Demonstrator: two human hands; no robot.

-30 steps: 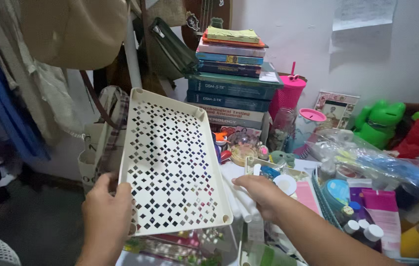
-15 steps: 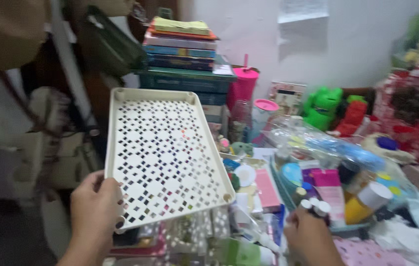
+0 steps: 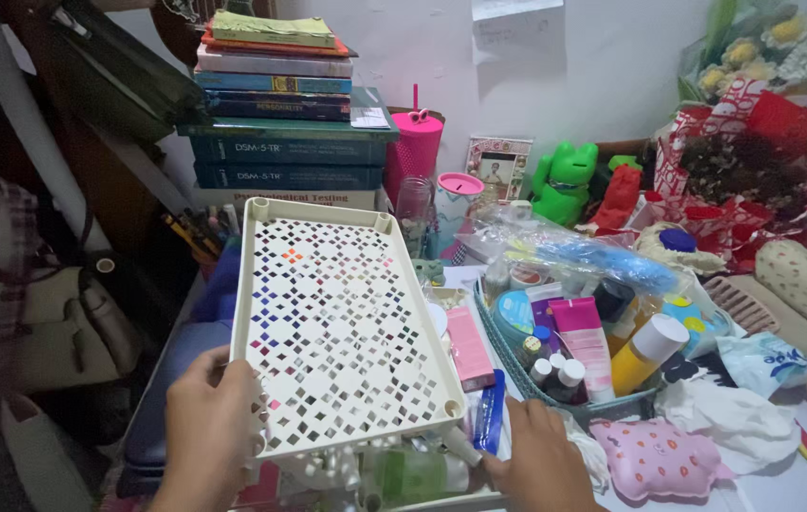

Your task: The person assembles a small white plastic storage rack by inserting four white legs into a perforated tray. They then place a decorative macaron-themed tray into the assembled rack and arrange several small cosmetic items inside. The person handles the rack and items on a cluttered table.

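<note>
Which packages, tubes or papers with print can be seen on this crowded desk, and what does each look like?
Pink squeeze tube: upright in the grey basket, flat, purple top.
Yellow bottle: leaning in the same basket, white cap.
Flat pink box: right of the cream perforated tray, oblong.
Pale blue packet: right of the basket, crumpled.
White paper sheet: on the wall, rectangular.

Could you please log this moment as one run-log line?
left hand: grips near edge of cream perforated tray, held tilted | right hand: low by blue tube, grasp unclear | beside: basket of bottles
</note>
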